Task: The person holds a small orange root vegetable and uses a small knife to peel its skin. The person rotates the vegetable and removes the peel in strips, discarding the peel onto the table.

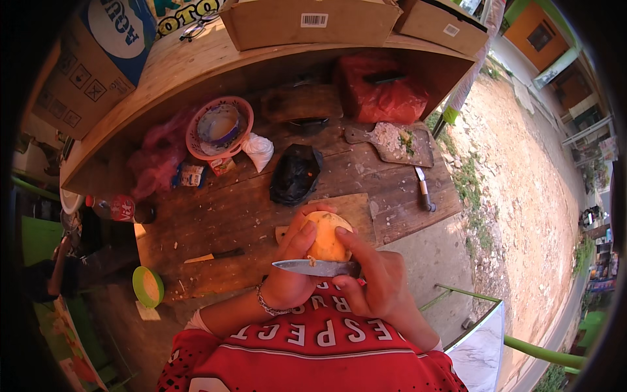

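Note:
My left hand (294, 245) cups a rounded orange fruit or vegetable (327, 237), its thumb on the near left side. It has a few darker patches. My right hand (379, 281) grips a kitchen knife (313, 267) whose blade points left, just below the orange piece. A scrap of peel or flesh clings to the blade's upper edge. The right index finger also rests on the orange piece. Beneath the hands lies a wooden cutting board (355, 208), partly hidden. A black plastic bag (296, 174) lies open beyond it.
A paddle-shaped board (401, 157) holds chopped pale bits and greens, beside another knife (424, 191). A yellowish blade (213, 256) lies at left, near a green bowl (148, 287) on the table's edge. Farther back are a pink basin (195, 142), a white bag (257, 151) and a red bag (382, 93).

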`<action>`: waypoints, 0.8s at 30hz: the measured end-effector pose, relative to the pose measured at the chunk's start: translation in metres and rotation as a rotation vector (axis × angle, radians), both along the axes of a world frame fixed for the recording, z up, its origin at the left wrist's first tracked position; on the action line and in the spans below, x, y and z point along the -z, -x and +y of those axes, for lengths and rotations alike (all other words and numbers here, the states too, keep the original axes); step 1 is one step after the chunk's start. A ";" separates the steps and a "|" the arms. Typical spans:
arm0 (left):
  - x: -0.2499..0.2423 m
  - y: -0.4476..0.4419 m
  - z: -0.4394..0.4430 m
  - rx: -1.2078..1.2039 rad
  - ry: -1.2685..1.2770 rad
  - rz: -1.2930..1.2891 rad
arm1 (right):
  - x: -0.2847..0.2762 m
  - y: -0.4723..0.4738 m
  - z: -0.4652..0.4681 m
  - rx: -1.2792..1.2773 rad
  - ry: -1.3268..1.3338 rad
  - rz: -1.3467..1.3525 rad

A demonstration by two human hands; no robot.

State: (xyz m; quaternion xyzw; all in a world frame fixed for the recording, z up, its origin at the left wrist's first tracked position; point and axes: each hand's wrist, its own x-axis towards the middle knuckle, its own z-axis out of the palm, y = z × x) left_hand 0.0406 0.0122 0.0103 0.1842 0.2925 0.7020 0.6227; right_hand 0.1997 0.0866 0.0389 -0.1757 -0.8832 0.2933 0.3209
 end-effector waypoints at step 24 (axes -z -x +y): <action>0.000 0.000 -0.004 -0.042 0.011 0.068 | 0.004 0.001 -0.002 -0.020 0.025 0.013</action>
